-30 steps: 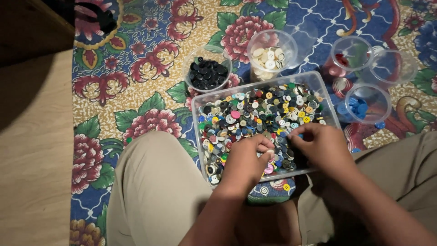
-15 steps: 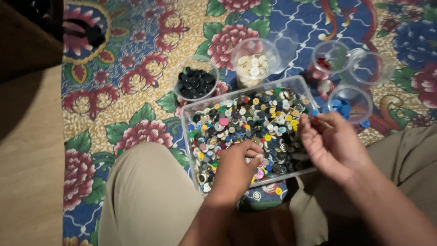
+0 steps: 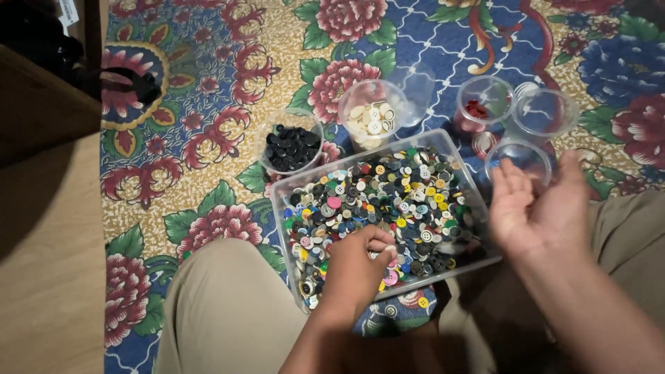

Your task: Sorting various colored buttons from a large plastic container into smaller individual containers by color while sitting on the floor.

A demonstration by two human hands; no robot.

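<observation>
Since half a second ago, my right hand point(image 3: 537, 211) has lifted off the tray point(image 3: 291, 201), fingers spread, palm up beside it. My left hand point(image 3: 360, 266) pinches among the buttons point(image 3: 388, 201) in the tray on the carpet point(image 3: 208, 173).

We seem to be in a home, seated on the floor. A floral carpet point(image 3: 208, 104) in red, blue and gold covers it, with bare wooden boards point(image 3: 48, 277) alongside and dark furniture point(image 3: 41, 90) at the corner. A clear tray of mixed buttons point(image 3: 377, 208) and small plastic cups point(image 3: 516, 111) rest on the carpet.
</observation>
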